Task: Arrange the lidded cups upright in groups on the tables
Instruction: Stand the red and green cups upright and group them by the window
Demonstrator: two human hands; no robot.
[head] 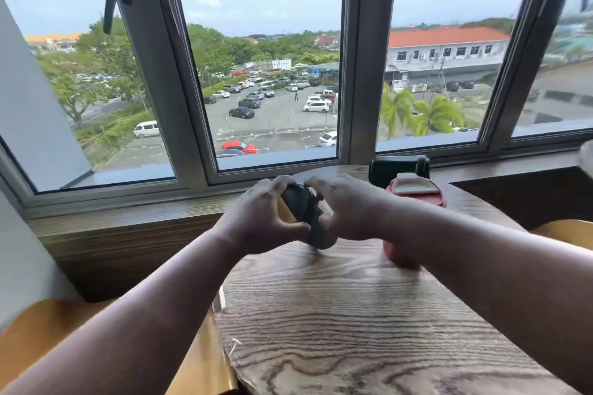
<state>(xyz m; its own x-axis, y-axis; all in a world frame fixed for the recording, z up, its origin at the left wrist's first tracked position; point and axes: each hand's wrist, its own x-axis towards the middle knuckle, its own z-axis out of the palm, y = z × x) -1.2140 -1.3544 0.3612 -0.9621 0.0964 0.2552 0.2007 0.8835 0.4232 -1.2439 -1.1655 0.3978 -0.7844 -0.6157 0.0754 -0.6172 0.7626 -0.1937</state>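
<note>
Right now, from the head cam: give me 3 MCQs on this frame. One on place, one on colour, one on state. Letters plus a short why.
1. Where does the red cup stand relative to the black-lidded cup?
A. To its right, on the wooden table
B. To its left, on the window ledge
C. Stacked on top of it

2. What colour is the flip cap on the red cup's lid?
A. Blue
B. Pale cream
C. Green

3. How is the black-lidded cup being handled?
A. It stands untouched
B. The right hand alone presses on it
C. The left hand and the right hand both grip it, tilted

Answers: 1 A, the red cup sits on the table right of the hands. 2 B, the cap on the red lid is pale. 3 C, fingers of both hands curl round the cup, which leans with its lower end near the tabletop.
</note>
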